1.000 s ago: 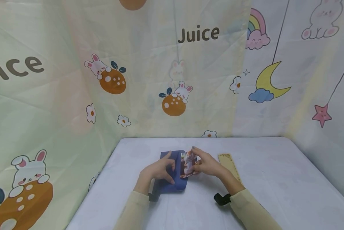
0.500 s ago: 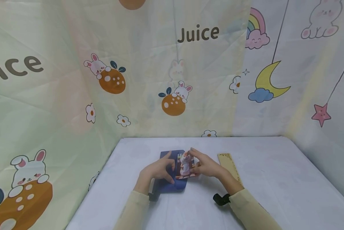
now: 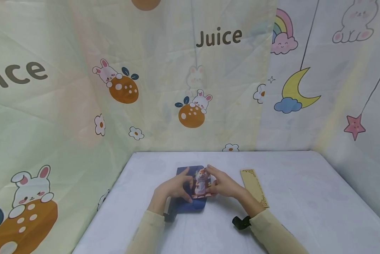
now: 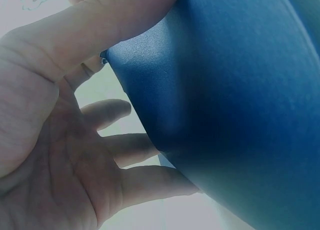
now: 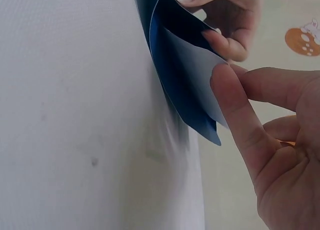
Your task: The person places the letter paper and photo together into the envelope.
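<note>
A dark blue envelope (image 3: 197,205) is held by my left hand (image 3: 173,187), thumb on one face and fingers at the other side of its edge, as the left wrist view shows. The envelope's mouth gapes toward the right. My right hand (image 3: 225,184) pinches a picture card (image 3: 201,182) with a cartoon animal printed on it, by its right edge. In the right wrist view the card's pale back (image 5: 200,72) lies partly between the parted layers of the envelope (image 5: 182,97). The card's left part is hidden in the head view.
A gold strip with a patterned border (image 3: 254,187) lies on the white table (image 3: 291,197) beside the right forearm. A black device (image 3: 241,223) sits at the right wrist. Printed cloth walls (image 3: 158,116) stand behind and to the sides.
My right hand has moved left with the picture card, bringing it further over and into the envelope. My left hand and the envelope have barely moved.
</note>
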`<state>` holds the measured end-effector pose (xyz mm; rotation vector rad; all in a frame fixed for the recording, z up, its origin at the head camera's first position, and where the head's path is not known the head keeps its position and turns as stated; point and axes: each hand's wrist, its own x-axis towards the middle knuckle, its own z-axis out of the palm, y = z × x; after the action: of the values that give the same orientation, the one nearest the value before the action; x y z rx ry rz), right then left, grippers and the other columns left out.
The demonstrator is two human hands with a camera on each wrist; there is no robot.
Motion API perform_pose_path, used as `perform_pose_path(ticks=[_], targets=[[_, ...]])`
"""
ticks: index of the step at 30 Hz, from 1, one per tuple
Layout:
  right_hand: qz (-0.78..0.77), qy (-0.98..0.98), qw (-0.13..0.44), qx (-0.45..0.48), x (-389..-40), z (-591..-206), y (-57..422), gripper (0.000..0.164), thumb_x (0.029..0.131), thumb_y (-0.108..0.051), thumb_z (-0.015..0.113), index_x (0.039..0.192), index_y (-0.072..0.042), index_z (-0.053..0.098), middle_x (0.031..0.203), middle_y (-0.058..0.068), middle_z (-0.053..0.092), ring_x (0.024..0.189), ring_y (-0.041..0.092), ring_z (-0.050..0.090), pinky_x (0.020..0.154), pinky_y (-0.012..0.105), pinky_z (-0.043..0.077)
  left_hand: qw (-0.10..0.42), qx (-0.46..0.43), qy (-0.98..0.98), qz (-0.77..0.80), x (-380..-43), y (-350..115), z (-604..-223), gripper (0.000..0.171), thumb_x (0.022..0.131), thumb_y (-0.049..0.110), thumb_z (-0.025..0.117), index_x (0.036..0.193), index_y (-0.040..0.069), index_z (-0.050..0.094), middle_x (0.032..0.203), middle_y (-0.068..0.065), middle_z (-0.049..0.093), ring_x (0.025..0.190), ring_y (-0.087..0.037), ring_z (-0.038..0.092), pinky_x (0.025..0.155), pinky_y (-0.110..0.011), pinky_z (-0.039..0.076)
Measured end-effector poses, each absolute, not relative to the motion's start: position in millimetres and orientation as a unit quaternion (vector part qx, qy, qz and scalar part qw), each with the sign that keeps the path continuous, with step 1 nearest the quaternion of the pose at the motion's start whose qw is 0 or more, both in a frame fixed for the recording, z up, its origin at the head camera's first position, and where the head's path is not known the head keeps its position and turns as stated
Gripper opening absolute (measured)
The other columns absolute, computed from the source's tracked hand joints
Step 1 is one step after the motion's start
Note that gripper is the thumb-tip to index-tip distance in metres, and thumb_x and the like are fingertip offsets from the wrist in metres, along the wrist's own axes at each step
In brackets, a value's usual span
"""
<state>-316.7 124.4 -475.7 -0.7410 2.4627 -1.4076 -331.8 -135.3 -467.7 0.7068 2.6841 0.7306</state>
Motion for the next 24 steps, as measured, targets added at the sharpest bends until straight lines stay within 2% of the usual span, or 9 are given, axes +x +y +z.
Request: perform_pose_path(ticks=[9,15,24], targets=[[-0.481,0.833,0.108,-0.251,-316.6,-476.4,114.4,0.086,0.088,0.002,0.076,0.161,-0.001,0.030,0.174,0.024,0.009,0.071,0.018,0.071,0.066,0.036,0.064,0.133,0.247,0.926,0.254,-332.6,-136.1,-468.7,0.043,0.066,0.029,0.098,0.089,0.029,0.061,0.175,-0.015,0.014,0.156,-0.048,0.026,0.122,-0.063,0.032],[-0.471,0.842,0.092,-0.247,-318.2,-477.8,110.4,0.085,0.088,-0.002,0.078,0.161,-0.003,0.032,0.174,0.022,0.011,0.068,0.016,0.070,0.063,0.032,0.062,0.134,0.243,0.927,0.252,-332.3,-135.0,-468.0,0.042,0.066,0.029,0.098,0.090,0.029,0.062,0.175,-0.013,0.015,0.156,-0.046,0.026,0.123,-0.064,0.031],[-0.494,0.830,0.084,-0.245,-318.9,-480.7,105.5,0.081,0.088,0.002,0.076,0.158,0.000,0.036,0.171,0.026,0.017,0.068,0.017,0.071,0.062,0.034,0.063,0.135,0.230,0.931,0.250,-330.1,-134.2,-467.4,0.043,0.066,0.029,0.098,0.089,0.030,0.062,0.175,-0.012,0.018,0.156,-0.046,0.027,0.122,-0.064,0.031]])
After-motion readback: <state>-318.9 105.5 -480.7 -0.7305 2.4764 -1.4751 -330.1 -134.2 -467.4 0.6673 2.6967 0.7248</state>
